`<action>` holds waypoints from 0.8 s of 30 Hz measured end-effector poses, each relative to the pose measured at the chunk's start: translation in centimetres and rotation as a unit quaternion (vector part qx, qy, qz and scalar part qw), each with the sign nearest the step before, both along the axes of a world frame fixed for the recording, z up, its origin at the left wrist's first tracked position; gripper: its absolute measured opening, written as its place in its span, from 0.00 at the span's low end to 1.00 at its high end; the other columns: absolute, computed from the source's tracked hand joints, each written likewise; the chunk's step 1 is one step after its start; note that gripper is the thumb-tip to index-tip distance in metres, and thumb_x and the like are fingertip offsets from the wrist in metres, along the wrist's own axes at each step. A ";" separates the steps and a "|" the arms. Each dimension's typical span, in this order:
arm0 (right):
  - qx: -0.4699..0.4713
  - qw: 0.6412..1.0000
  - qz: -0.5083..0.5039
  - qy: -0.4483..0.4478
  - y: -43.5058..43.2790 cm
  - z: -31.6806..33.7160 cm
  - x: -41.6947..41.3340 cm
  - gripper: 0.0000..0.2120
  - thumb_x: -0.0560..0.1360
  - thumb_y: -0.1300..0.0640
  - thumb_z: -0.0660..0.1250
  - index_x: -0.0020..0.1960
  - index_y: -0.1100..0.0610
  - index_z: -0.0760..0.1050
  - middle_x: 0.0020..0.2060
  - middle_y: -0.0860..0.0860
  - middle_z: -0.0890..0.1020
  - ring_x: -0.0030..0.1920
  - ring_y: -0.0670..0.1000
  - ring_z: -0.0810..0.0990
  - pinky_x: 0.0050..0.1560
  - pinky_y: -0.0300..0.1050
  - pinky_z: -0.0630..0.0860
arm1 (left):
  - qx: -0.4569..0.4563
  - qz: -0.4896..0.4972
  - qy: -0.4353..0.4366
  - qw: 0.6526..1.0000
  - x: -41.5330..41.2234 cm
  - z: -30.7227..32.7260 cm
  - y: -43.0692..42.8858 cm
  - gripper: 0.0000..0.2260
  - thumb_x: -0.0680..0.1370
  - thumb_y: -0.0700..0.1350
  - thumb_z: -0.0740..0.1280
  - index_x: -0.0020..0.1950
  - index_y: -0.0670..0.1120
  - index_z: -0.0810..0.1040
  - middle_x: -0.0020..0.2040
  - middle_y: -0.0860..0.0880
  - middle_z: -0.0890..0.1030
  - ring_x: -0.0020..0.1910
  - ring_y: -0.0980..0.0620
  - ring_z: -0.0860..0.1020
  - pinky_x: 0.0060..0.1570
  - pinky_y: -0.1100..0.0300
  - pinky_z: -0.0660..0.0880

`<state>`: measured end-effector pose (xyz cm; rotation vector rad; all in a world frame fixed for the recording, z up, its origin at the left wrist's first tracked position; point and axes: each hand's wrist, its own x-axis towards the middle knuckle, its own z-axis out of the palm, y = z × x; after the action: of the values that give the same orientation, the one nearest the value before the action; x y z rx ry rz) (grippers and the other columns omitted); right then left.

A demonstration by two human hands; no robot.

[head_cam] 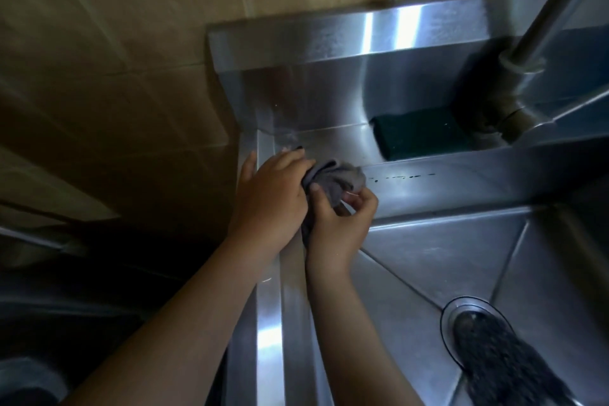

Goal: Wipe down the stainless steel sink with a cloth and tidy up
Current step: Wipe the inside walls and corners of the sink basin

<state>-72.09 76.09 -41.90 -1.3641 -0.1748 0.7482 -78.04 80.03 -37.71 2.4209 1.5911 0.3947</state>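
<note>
A bunched grey cloth (342,180) sits at the back left corner of the stainless steel sink (445,250), on its rim. My left hand (270,198) grips the cloth from the left, fingers curled over it. My right hand (342,224) pinches the cloth's lower folds from the front. Part of the cloth is hidden between my two palms. Dark specks (405,176) mark the back ledge just right of the cloth.
A dark green scouring pad (425,137) lies on the back ledge under the faucet base (514,99). The drain strainer (474,330) sits at the basin's bottom with a dark shaggy thing (514,369) over it. A tiled wall (115,59) lies left.
</note>
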 end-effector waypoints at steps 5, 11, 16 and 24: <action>-0.044 0.995 0.005 -0.086 0.6 0.1 0.3 0.18 0.65 0.58 0.76 0.47 0.47 0.69 0.49 0.53 0.79 0.48 0.49 0.79 0.50 0.45 0.77 | -0.003 0.002 0.015 1.000 0.1 0.1 -0.1 0.20 0.78 0.41 0.54 0.69 0.52 0.67 0.72 0.53 0.64 0.72 0.57 0.57 0.70 0.52 0.41; -0.062 0.993 0.057 -0.077 0.3 1.5 0.8 0.21 0.65 0.50 0.76 0.49 0.49 0.66 0.52 0.53 0.76 0.50 0.51 0.78 0.52 0.44 0.75 | -0.004 0.008 0.014 1.000 0.3 0.4 -0.2 0.18 0.79 0.43 0.52 0.68 0.53 0.68 0.72 0.54 0.65 0.72 0.57 0.57 0.70 0.51 0.42; -0.094 0.992 0.064 -0.056 1.3 2.2 1.7 0.21 0.68 0.50 0.74 0.48 0.54 0.63 0.54 0.58 0.75 0.53 0.57 0.76 0.55 0.51 0.74 | -0.007 0.012 0.010 1.000 0.3 0.3 -0.2 0.18 0.78 0.41 0.53 0.66 0.51 0.69 0.71 0.54 0.66 0.72 0.56 0.58 0.70 0.52 0.42; -0.067 0.996 0.047 -0.025 1.4 1.0 1.0 0.18 0.70 0.55 0.72 0.50 0.52 0.64 0.56 0.58 0.75 0.53 0.58 0.78 0.56 0.56 0.75 | -0.002 0.007 0.014 1.000 0.2 0.2 -0.2 0.18 0.78 0.42 0.53 0.66 0.51 0.70 0.71 0.53 0.67 0.71 0.55 0.59 0.70 0.51 0.44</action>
<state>-71.09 77.52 -40.89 -1.5107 -0.2319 0.8164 -77.80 79.84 -37.49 2.4231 1.6203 0.3602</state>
